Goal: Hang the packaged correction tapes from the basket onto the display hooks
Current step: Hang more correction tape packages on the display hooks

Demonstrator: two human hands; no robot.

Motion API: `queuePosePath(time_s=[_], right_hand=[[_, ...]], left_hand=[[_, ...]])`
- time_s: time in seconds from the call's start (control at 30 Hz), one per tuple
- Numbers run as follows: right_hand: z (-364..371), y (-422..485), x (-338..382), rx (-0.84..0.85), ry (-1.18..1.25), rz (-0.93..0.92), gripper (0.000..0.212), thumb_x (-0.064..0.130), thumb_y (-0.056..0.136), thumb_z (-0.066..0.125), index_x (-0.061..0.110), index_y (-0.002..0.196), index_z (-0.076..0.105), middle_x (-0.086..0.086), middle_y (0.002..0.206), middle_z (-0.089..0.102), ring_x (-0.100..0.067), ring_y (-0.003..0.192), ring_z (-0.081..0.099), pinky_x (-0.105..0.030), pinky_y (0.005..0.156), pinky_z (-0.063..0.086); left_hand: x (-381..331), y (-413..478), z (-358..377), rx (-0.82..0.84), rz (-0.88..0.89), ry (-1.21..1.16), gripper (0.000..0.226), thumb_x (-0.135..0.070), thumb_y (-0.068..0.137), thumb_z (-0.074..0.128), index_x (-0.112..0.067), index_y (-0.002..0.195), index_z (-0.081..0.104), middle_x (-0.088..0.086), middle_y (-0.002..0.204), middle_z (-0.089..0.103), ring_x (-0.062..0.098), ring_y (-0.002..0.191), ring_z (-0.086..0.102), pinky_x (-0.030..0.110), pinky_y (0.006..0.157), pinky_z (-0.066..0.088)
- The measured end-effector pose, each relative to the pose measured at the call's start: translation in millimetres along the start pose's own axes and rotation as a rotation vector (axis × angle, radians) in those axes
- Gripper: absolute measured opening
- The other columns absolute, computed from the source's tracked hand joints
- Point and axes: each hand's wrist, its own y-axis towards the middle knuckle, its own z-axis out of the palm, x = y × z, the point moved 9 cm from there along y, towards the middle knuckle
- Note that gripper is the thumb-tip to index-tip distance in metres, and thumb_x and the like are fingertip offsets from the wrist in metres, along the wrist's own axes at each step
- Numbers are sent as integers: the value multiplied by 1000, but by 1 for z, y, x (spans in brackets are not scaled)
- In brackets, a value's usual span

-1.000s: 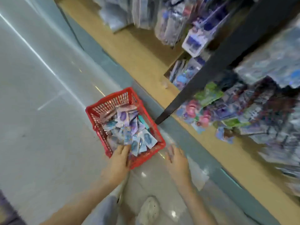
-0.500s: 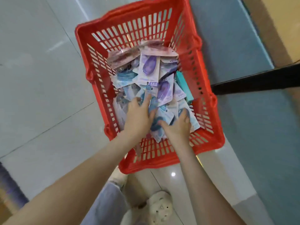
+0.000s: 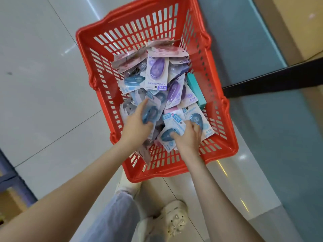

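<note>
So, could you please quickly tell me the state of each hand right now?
Left hand: grips a light blue tape pack in the basket.
Right hand: grips a darker blue tape pack.

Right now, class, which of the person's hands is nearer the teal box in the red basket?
Right. The right hand grips a dark blue packet just short of the teal box; the left hand holds a light blue packet farther off.

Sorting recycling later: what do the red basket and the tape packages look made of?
Red basket: moulded plastic, slightly glossy, slotted walls. Correction tape packages: probably printed card backs under clear plastic blisters, going by shiny domes.
</note>
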Motion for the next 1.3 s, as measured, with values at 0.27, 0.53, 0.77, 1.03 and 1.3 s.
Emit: queuePosePath(time_s=[0.27, 0.53, 0.77, 1.03, 1.3], right_hand=[[20, 16, 32, 97, -279, -157, 69, 24, 80, 71, 25, 136, 30, -12, 141, 36, -31, 130, 28, -41, 103, 23], [7, -24, 62, 106, -228, -322, 73, 8, 82, 65, 17, 140, 22, -15, 128, 43, -37, 114, 49, -45, 87, 46], [-112, -111, 115, -11, 300, -389, 53, 10, 75, 74, 17, 123, 50, 0, 121, 55, -15, 114, 53, -35, 97, 45], [-332, -264, 184, 12, 814, -358, 55, 4, 67, 73, 19, 115, 52, 6, 105, 71, -11, 101, 65, -29, 84, 54], [-462, -411, 271, -38, 1240, -325, 17, 9, 94, 45, 10, 103, 59, 0, 85, 73, -12, 73, 69, -27, 62, 57]], left_hand=[[0, -19, -53, -122, 212, -198, 76, 7, 82, 45, -28, 148, 29, -18, 143, 33, -16, 125, 35, 8, 99, 36], [13, -44, -60, -222, 173, -459, 85, 0, 86, 45, -50, 146, 13, -16, 155, 21, 15, 142, 28, 51, 107, 39], [-39, -81, -99, -147, 21, -753, 76, -5, 83, 55, -26, 147, 21, 4, 146, 43, 19, 129, 50, 50, 100, 47], [-240, -197, -178, 247, 211, -848, 47, 1, 70, 60, -13, 114, 48, 1, 107, 67, 19, 93, 68, 30, 70, 56], [-402, -348, -258, 484, 390, -848, 51, 3, 66, 63, -14, 113, 51, 7, 98, 66, 27, 82, 65, 35, 64, 54]])
